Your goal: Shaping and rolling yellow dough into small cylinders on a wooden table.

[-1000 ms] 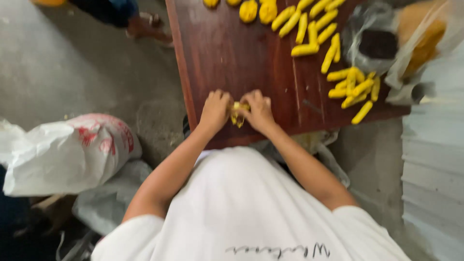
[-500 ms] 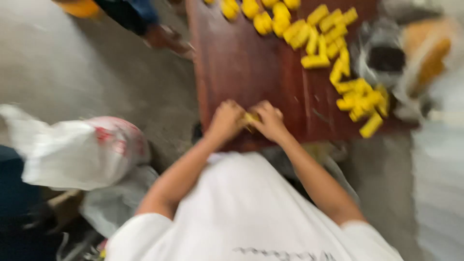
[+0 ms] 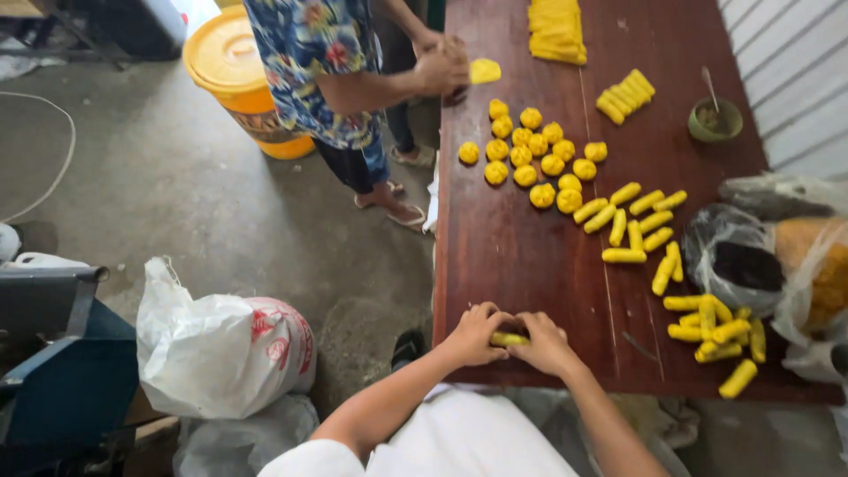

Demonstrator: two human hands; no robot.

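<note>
At the near edge of the dark wooden table (image 3: 530,256), the left hand (image 3: 473,336) and the right hand (image 3: 548,344) meet over a small yellow dough roll (image 3: 509,338). The fingers of both hands curl inward and pinch the roll from either end, thumbs on top; the roll lies just above the table surface, close to the edge nearest the person.

Further along the table, toward its right edge, finished yellow rolls (image 3: 707,327) lie scattered beside a clear plastic bag (image 3: 751,265). Round yellow dough balls (image 3: 530,159) cluster nearer the far left side. A flat stack of yellow sheets (image 3: 556,31) sits at the far edge, and a small green bowl (image 3: 715,119) stands by the right edge.

Another person (image 3: 327,79) in a patterned shirt stands at the table's left edge, holding a yellow sheet (image 3: 484,71). A white sack (image 3: 221,344) rests on the floor.
</note>
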